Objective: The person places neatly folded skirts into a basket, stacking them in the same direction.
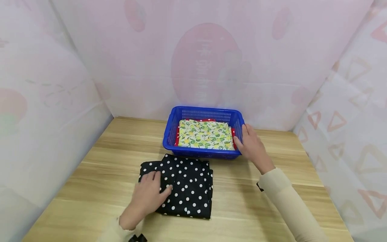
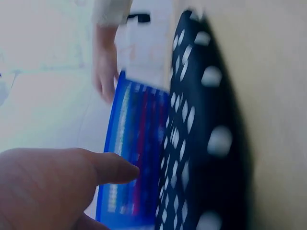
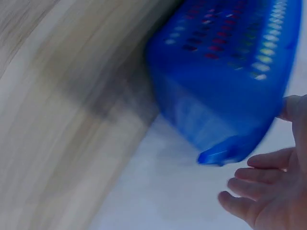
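Note:
A folded black cloth with white dots point(image 1: 187, 188) lies on the wooden table in front of a blue plastic basket point(image 1: 208, 151). Over the cloth's left part is my left hand point(image 1: 147, 193), fingers spread and nothing gripped; contact with the cloth is hard to tell. My right hand point(image 1: 252, 144) is at the basket's right end. In the right wrist view its fingers point(image 3: 259, 177) reach out past the basket's end without curling round it, and the thumb is by the rim. Inside the basket lies a folded lemon-print cloth point(image 1: 205, 134), with red dotted cloth point(image 1: 176, 136) showing around it.
The wooden table point(image 1: 99, 174) carries the basket near its back edge. Pale pink printed sheeting point(image 1: 145, 67) hangs behind, and similar sheets point(image 1: 347, 111) stand on both sides.

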A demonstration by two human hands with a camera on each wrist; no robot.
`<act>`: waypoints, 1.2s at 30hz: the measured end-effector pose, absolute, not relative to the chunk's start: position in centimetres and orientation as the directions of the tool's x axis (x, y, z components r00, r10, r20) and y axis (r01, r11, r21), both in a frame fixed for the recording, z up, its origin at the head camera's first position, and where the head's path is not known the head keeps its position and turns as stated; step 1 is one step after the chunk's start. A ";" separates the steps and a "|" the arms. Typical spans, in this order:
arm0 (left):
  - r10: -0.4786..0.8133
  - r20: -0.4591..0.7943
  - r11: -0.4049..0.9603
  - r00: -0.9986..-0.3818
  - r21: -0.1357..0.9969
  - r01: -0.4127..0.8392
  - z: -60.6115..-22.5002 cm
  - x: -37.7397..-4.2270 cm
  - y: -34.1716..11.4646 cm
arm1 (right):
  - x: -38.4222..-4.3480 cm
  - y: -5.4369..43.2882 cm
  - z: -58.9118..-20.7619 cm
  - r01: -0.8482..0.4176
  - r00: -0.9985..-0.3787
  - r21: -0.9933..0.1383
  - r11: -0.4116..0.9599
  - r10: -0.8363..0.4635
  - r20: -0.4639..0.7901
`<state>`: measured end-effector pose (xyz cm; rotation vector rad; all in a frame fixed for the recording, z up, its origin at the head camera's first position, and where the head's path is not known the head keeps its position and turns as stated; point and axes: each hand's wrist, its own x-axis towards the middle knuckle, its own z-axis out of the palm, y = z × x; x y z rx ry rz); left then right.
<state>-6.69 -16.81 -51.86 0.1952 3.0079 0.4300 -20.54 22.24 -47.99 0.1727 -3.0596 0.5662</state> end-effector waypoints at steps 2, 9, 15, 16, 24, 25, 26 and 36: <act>0.129 -0.046 0.943 -0.991 0.315 0.108 -51.4 -7.3 -18.2 | -19.5 21.6 -46.9 -0.137 -0.989 -0.359 0.923 -0.108 0.100; 0.102 -0.098 0.891 -0.990 0.451 0.048 -50.4 -9.6 -23.2 | -14.7 19.0 -43.6 -0.234 -0.972 -0.399 0.887 -0.209 0.105; 0.097 -0.195 0.871 -0.976 0.490 -0.012 -50.3 -10.9 -26.3 | -12.0 17.6 -44.6 -0.244 -0.959 -0.454 0.857 -0.284 -0.019; 0.097 -0.206 0.867 -0.974 0.497 -0.019 -50.4 -11.0 -26.6 | -11.9 17.5 -45.2 -0.229 -0.956 -0.470 0.853 -0.287 -0.054; 0.074 -0.273 0.816 -0.959 0.570 -0.099 -51.6 -11.5 -27.5 | -11.6 16.4 -49.9 -0.082 -0.919 -0.523 0.849 -0.268 -0.290; 0.073 -0.280 0.809 -0.957 0.578 -0.107 -51.7 -11.6 -27.4 | -11.6 16.1 -50.3 -0.068 -0.915 -0.525 0.848 -0.263 -0.306; 0.071 -0.286 0.804 -0.956 0.584 -0.115 -51.7 -11.6 -27.3 | -11.6 15.8 -50.6 -0.055 -0.912 -0.526 0.849 -0.256 -0.319; 0.075 -0.350 0.774 -0.934 0.611 -0.167 -52.3 -12.1 -25.9 | -12.0 13.2 -51.9 0.026 -0.891 -0.581 0.814 -0.245 -0.383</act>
